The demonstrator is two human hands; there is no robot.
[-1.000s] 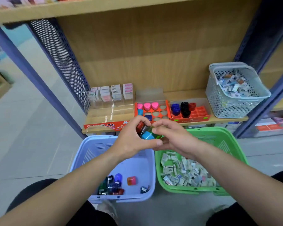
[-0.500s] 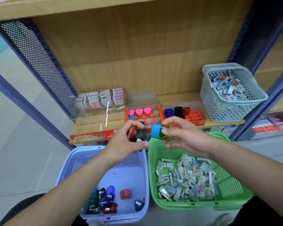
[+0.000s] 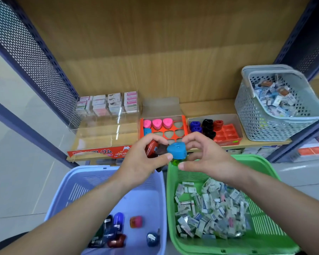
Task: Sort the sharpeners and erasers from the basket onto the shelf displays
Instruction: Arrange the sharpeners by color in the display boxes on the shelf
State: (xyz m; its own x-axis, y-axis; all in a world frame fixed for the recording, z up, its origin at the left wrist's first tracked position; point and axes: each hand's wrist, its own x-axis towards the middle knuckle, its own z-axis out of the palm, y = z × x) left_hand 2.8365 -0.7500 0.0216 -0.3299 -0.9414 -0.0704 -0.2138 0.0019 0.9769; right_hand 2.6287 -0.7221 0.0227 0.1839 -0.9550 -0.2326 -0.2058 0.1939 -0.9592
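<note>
Just in front of the orange tray (image 3: 183,126), left hand (image 3: 139,164) grips spare red and dark sharpeners (image 3: 152,150) as stock while right hand (image 3: 206,159) pinches the blue sharpener (image 3: 176,152), probably for an empty slot.

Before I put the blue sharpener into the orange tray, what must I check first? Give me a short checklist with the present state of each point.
1. The right hand pinches the blue sharpener: ok.
2. The orange tray has empty heart slots beside its blue piece: ok.
3. The left hand holds the red sharpener and others: ok.
4. The left thumb is clear of the blue sharpener: cannot tell.
5. The tray's front row is free: cannot tell, the hands hide it.
</note>
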